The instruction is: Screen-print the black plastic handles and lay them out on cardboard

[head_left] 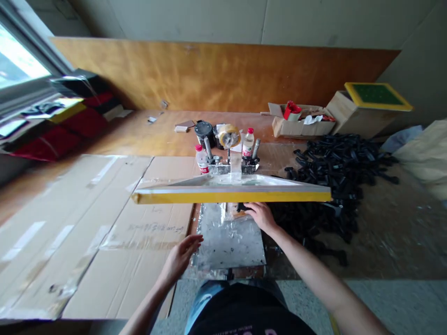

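Observation:
My right hand [261, 216] reaches under the front edge of a screen-printing frame [232, 197], its fingers closed on a small black plastic part [241, 207]. The part is at a small block fixture [230, 212] wrapped in clear tape, and the frame hides some of it. Beneath lies a grey metal base plate [232, 242], scuffed and spotted. My left hand [183, 253] hovers at the left edge of that plate, fingers loosely stretched and holding nothing. The frame, edged in yellow, is raised above the plate on a metal clamp stand [232, 167].
Flat cardboard [146, 232] covers the left of the table. At right spreads a heap of black plastic parts [335, 172]. Behind the stand are red-capped bottles [248, 142], a dark tub [204, 132] and a tape roll [229, 136]. An open carton [302, 125] stands at the back right.

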`<move>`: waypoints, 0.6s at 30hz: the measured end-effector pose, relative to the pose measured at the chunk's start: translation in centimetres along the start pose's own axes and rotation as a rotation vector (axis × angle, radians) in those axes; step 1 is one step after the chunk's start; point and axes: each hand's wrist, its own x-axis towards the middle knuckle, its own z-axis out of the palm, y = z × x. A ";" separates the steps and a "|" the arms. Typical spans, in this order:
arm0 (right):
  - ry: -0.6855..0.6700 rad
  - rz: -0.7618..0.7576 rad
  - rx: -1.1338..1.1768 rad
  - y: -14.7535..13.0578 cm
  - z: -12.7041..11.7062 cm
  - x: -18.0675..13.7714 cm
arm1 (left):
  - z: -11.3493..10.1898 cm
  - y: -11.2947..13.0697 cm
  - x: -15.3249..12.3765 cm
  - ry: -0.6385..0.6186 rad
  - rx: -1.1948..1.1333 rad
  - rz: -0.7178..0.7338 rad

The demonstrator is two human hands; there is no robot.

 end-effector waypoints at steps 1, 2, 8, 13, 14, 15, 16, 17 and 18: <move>0.009 -0.014 -0.009 -1.3 1.7 0.5 | -1.0 -0.2 0.4 0.000 -0.007 0.006; 0.016 -0.025 -0.026 -2.2 2.9 1.1 | -1.8 -0.2 0.7 0.003 -0.015 0.012; -0.004 -0.096 -0.123 -3.8 3.7 2.0 | -2.7 2.3 2.8 0.063 -0.112 0.050; 0.025 -0.187 -0.189 -4.7 2.6 2.1 | -2.4 7.6 5.0 0.235 -0.297 0.223; 0.005 -0.225 -0.195 -4.9 2.6 2.3 | -2.3 9.0 5.4 0.283 -0.350 0.274; -0.030 -0.266 -0.207 -5.1 2.7 2.6 | -2.1 10.5 5.7 0.314 -0.400 0.326; -0.071 -0.298 -0.227 -5.3 2.7 3.0 | -1.8 12.0 6.0 0.321 -0.441 0.372; -0.104 -0.310 -0.260 -5.2 2.8 3.3 | -1.5 13.4 6.2 0.303 -0.468 0.409; -0.117 -0.296 -0.309 -5.0 2.7 3.6 | -1.1 14.5 6.2 0.276 -0.481 0.434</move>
